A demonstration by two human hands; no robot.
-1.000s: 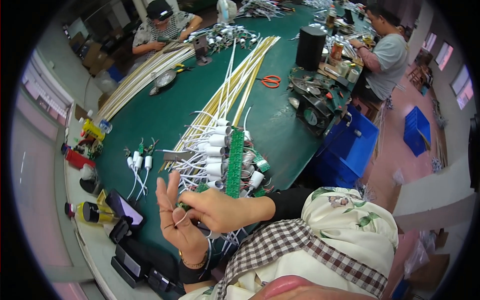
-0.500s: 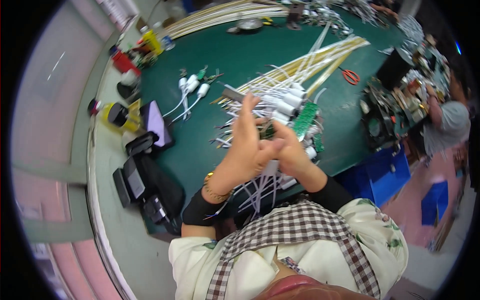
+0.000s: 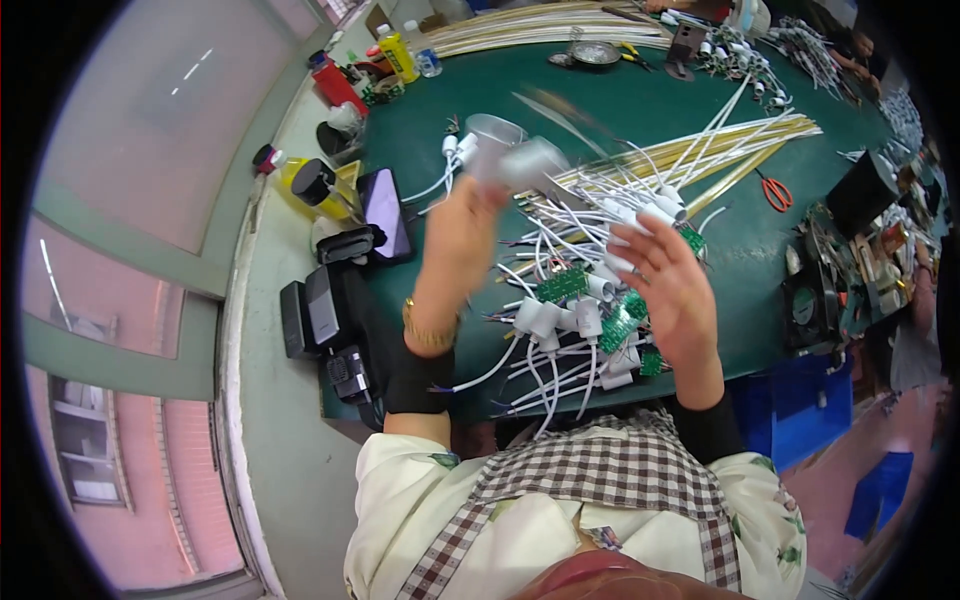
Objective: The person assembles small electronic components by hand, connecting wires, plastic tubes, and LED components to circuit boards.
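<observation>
My left hand [image 3: 462, 230] is raised left of the pile and closed on a white cylindrical part with a cable [image 3: 530, 163]; motion smears both, so the exact grip is unclear. Above the pile's right side, my right hand [image 3: 672, 290] is open, fingers apart, with nothing in it. Beneath and between the hands lie several white cylinders [image 3: 545, 320] with white cables and bare coloured wire ends. Green circuit boards [image 3: 565, 285] rest among them. A few more white cylinders [image 3: 450, 145] with cables lie beyond my left hand, partly hidden by it.
Long yellowish and white strips [image 3: 740, 150] lie behind the pile, with orange-handled scissors [image 3: 776, 192] beside them. A phone [image 3: 382, 215], black cases [image 3: 325, 300] and bottles [image 3: 398, 55] line the left edge. Blue bins [image 3: 800, 410] stand at lower right; another person is partly visible at far right.
My hands, together over the pile before, have parted. The left swung up and left with the white cylinder; the right moved right and spread open. The whole view has shifted.
</observation>
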